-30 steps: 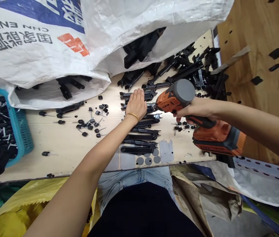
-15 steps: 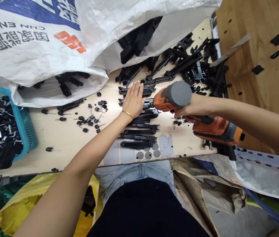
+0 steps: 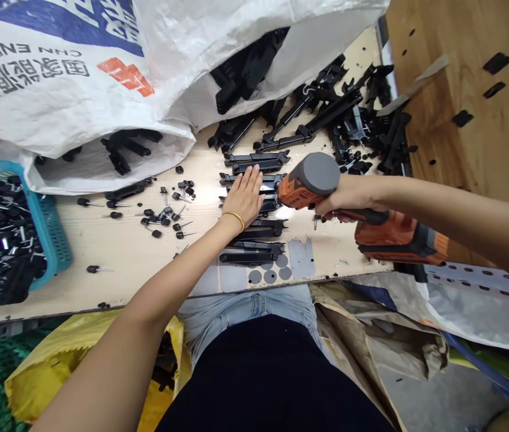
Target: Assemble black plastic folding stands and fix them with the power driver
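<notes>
My left hand [image 3: 244, 197] lies flat, fingers stretched out together, across a row of black plastic arm-like parts [image 3: 254, 255] laid side by side on the table. My right hand [image 3: 342, 195] is wrapped round the handle of an orange and black cordless drill [image 3: 306, 183]. The drill lies sideways, its nose pointing left at the right end of one of the black parts, close to my left fingers. Whether its tip touches that part I cannot make out. Several small black knobs with metal pins [image 3: 164, 213] lie scattered left of my left hand.
A blue basket [image 3: 51, 234] full of pinned knobs stands at the left. White woven sacks [image 3: 159, 60] holding black parts cover the back. A heap of black parts [image 3: 349, 114] lies at the back right, beside a wooden board [image 3: 470, 162]. A yellow sack [image 3: 38, 384] sits below the table edge.
The row of black parts has shifted, the far ones slightly right and the near ones up. My left hand has moved slightly down the row. The drill has stayed close to the row's right end.
</notes>
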{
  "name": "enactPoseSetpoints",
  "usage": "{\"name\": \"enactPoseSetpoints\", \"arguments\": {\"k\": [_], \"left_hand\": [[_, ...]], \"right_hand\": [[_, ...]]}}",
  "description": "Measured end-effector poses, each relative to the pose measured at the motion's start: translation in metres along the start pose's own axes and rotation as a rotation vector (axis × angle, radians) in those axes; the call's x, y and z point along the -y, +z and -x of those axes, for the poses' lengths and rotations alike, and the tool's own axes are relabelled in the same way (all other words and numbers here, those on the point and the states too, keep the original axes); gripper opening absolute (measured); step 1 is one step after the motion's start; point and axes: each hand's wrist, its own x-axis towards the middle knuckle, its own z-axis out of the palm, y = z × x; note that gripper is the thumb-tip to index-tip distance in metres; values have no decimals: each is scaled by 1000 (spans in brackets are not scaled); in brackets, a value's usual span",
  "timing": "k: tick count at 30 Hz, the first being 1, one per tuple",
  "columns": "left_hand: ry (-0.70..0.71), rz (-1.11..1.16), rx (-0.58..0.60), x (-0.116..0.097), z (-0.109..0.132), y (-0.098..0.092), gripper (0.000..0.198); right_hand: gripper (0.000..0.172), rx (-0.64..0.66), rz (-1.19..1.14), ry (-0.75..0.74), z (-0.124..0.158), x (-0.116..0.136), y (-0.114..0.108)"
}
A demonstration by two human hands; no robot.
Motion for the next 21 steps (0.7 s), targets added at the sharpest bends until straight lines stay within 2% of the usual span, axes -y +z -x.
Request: {"name": "enactPoseSetpoints", "arguments": {"k": [2, 4, 7, 12, 16, 21], "left_hand": [[12, 16, 2, 0, -1, -3, 59], [19, 32, -2, -1, 4, -6, 59], [23, 54, -33, -10, 27, -10, 59], [-30, 50, -28, -21, 70, 1, 58], [-17, 8, -2, -19, 72, 11, 58], [21, -34, -6, -16, 65, 10, 57]], "right_hand": [[22, 27, -5, 69, 1, 0, 3], [27, 27, -5, 47, 8, -3, 8], [32, -2, -5, -23, 29, -9, 18], [33, 126, -49, 54, 56, -8, 34], [38, 152, 61, 43, 48, -3, 39], [25, 124, 227, 93, 34, 4, 40]]}}
